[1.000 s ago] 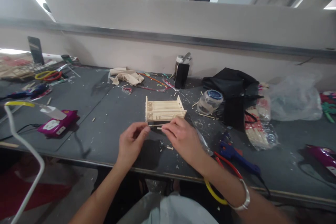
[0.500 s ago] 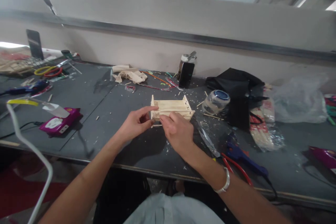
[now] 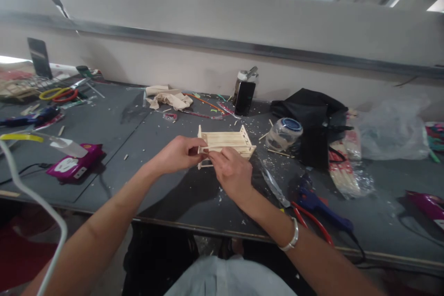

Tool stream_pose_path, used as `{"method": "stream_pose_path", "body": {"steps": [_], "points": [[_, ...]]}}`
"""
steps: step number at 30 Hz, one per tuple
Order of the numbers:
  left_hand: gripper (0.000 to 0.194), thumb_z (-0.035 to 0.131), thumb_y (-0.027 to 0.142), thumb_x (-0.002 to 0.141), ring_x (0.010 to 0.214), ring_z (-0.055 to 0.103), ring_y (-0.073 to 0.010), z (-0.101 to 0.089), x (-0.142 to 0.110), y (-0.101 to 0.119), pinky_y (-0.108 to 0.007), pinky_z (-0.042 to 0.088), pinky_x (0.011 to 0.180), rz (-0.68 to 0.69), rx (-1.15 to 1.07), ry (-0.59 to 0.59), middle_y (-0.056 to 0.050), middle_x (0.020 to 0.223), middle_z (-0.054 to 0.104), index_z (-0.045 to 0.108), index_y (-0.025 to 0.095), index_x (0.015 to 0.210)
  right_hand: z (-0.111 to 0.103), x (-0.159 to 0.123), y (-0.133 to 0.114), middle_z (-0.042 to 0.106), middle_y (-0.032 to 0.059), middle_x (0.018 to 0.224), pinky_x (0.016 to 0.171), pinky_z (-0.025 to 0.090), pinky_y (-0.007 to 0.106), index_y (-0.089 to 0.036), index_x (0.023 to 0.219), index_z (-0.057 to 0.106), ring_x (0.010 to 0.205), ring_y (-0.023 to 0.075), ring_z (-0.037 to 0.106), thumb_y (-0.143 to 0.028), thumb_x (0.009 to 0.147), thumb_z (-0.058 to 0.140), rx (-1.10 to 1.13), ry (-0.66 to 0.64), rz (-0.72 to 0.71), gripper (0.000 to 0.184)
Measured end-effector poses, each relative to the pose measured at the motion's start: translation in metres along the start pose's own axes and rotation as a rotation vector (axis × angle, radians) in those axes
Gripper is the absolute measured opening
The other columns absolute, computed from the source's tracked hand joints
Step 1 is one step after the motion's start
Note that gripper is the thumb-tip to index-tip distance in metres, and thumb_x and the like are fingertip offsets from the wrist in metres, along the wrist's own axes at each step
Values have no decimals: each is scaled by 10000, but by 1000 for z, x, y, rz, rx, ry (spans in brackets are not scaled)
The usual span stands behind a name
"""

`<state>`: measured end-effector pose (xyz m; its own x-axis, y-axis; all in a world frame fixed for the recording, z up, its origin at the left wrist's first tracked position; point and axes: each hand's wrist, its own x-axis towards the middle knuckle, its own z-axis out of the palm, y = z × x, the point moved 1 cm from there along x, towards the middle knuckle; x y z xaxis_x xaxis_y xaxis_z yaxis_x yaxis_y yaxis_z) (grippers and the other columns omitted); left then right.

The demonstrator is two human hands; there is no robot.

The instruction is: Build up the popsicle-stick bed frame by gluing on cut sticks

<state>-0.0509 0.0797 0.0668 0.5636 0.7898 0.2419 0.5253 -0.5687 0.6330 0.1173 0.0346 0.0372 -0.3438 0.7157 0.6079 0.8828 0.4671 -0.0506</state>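
A small model made of pale wooden sticks [image 3: 225,138], shaped like a little bed with raised ends, stands on the dark table in front of me. My left hand [image 3: 179,152] pinches its left end between thumb and forefinger. At the front left corner of the model, my right hand [image 3: 231,170] has its fingers closed and bent inward, close to the left fingertips. What the right fingertips grip, perhaps a small stick, is hidden behind the hand. The right hand also covers part of the model's front side.
On the right are a clear jar [image 3: 284,134] with a blue lid, a black bag [image 3: 314,125], a blue glue gun [image 3: 322,206] and red-handled pliers [image 3: 315,224]. A phone [image 3: 244,98] leans at the back. A purple device [image 3: 74,162] and scissors [image 3: 64,92] lie left; wood scraps are scattered about.
My left thumb and forefinger have closed together at the model's left end, where they were farther apart before. My right hand stays at nearly the same spot.
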Motion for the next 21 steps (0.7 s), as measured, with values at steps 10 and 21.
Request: {"method": "stream_pose_path", "body": {"steps": [10, 21], "points": [[99, 507, 196, 771, 501, 391, -68, 1, 6, -2, -173, 281, 499, 48, 122, -14, 62, 544, 467, 578, 153, 716, -16, -12, 12, 674, 22, 835, 708, 392, 246, -207, 979, 646, 775, 149, 599, -255, 941, 461, 136, -40, 107, 195], [126, 537, 252, 785, 514, 371, -66, 0, 7, -7, -168, 284, 488, 12, -13, -55, 66, 554, 431, 595, 146, 750, -20, -23, 23, 679, 0, 849, 665, 401, 222, -220, 994, 655, 759, 134, 614, -259, 914, 513, 193, -69, 99, 168]]}}
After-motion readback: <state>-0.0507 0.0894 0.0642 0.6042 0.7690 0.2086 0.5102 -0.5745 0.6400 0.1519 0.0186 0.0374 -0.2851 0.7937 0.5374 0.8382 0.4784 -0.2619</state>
